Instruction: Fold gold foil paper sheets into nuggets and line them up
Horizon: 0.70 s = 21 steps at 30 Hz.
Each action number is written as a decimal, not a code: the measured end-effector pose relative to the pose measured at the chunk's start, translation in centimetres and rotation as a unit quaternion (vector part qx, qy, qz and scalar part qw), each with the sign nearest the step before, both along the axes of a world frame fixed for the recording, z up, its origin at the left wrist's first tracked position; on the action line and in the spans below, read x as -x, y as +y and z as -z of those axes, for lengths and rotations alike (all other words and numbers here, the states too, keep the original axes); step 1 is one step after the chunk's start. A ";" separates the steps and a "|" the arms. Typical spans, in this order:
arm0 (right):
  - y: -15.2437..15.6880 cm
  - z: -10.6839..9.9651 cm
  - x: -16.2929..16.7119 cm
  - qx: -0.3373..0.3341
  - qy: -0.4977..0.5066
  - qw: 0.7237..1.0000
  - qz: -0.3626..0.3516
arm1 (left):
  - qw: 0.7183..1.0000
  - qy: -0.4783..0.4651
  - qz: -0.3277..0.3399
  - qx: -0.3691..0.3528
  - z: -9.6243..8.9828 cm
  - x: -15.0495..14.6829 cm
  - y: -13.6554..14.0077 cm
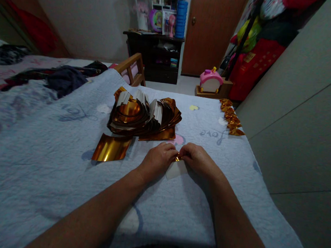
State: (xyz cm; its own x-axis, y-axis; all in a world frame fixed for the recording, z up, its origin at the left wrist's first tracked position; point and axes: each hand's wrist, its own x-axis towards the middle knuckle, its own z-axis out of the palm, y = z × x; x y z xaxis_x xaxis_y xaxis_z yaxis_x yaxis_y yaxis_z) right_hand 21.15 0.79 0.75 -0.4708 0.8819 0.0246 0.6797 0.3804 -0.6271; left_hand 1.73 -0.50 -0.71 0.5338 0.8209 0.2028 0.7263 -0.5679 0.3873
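My left hand (160, 156) and my right hand (198, 159) meet over a small sheet of gold foil paper (176, 170). Both hands pinch its far edge, where a strip of shiny gold shows folded over. The paper's pale back faces up and lies toward me. Beyond my left hand is a loose gold sheet (112, 148), slightly curled, shiny side up. Behind that rests a big fanned stack of gold foil sheets (131, 127), bent into curves with white edges showing. At the far right, several folded gold pieces (231, 119) sit in a row.
All this lies on a pale blue quilt (64, 177) with printed letters. Dark clothes (65, 80) lie on the left. A wooden chair back (132, 68) and a dark cabinet (156, 58) stand beyond the far edge. A pale panel (304, 112) rises along the right.
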 end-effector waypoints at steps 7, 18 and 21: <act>-0.1 -0.1 0.1 0.003 0.008 1.000 0.009 | 1.000 0.007 -0.016 0.012 -0.3 -0.1 -0.1; -0.1 -0.1 0.1 0.005 0.006 1.000 0.021 | 1.000 -0.023 -0.019 0.010 0.1 0.0 0.0; 0.0 -0.2 0.1 0.005 -0.006 1.000 0.005 | 1.000 -0.025 -0.016 0.005 0.2 0.0 0.0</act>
State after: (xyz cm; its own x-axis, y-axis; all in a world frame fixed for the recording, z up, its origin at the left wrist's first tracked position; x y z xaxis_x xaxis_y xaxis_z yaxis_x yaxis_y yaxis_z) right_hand 21.03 0.80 0.93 -0.4626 0.8865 0.0098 0.6911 0.3675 -0.6223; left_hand 1.72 -0.48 -0.95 0.4962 0.8400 0.2196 0.7242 -0.5400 0.4290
